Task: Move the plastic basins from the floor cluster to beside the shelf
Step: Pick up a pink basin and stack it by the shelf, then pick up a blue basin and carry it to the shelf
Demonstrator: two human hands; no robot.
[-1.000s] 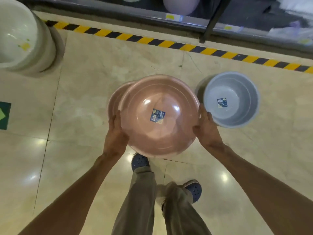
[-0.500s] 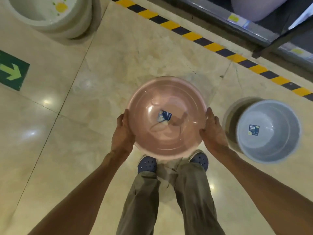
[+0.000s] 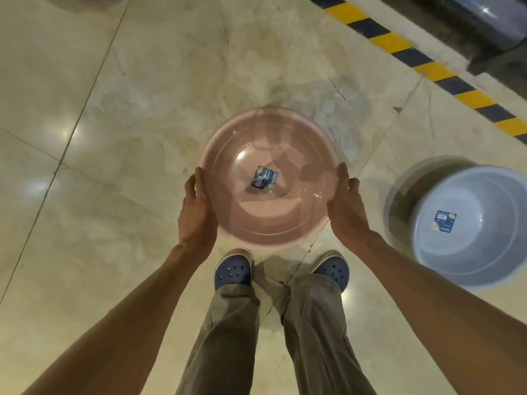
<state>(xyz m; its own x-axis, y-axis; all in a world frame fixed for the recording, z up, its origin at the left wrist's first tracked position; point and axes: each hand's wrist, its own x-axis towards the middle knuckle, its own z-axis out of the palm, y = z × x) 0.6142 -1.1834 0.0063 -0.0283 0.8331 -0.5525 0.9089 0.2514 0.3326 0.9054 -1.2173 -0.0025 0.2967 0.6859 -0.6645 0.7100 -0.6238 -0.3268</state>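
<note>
My left hand [image 3: 196, 215] and right hand [image 3: 346, 212] grip opposite rims of the pink basin [image 3: 269, 178], fingers curled underneath; a grey basin [image 3: 473, 226] sits on the floor [image 3: 114, 109], right.

Both arms reach forward, left hand [image 3: 196, 213] and right hand [image 3: 346, 212] gripping opposite sides (thumbs up).

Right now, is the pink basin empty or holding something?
Empty: pink basin shows a bare inside, only a label sticker at its bottom.
</note>
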